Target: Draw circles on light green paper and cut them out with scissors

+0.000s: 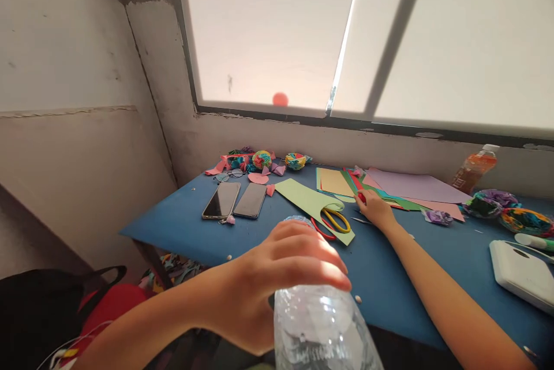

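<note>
My left hand (298, 260) is wrapped round the upper part of a clear plastic bottle (322, 329), in front of the table edge. The bottle is tilted and its lower end runs out of view. My right hand (375, 208) rests on the table with its fingers closed by something red, mostly hidden. A thin metal tip (360, 220) shows just below the fingers. Left of this hand lie scissors with yellow and red handles (337, 221), on a cut piece of pale green paper (298, 194).
Two phones (221, 200) lie on the blue table (173, 225), near glasses (223, 176) and paper flowers (262, 159). Coloured sheets (415, 185) are stacked at the back. At right stand a drink bottle (476, 168), more paper flowers (493, 204) and a white power bank (521, 272).
</note>
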Tool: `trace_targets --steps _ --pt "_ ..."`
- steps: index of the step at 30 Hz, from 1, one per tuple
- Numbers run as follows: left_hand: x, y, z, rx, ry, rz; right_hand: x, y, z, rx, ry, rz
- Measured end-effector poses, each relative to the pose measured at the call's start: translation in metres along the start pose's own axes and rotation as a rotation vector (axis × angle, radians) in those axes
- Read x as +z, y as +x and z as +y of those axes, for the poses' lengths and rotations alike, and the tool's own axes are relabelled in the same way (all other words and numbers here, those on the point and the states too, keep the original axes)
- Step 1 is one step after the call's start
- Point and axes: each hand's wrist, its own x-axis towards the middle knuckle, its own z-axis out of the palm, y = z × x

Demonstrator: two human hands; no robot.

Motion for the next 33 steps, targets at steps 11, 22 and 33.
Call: trace_targets --steps 11,22,33 --pt "-0.028 0.018 0.026 0.103 0.306 -0.007 -0.005 0.002 0.004 0.028 -0.086 -0.161" --pt "-0.046 0.039 0.038 0.378 0.484 0.09 0.0 0.007 0.009 0.005 -0.056 -0.232" --pt "-0.049 0.038 0.046 0.351 0.49 0.114 -0.002 0.007 0.006 0.0 -0.053 -0.23"
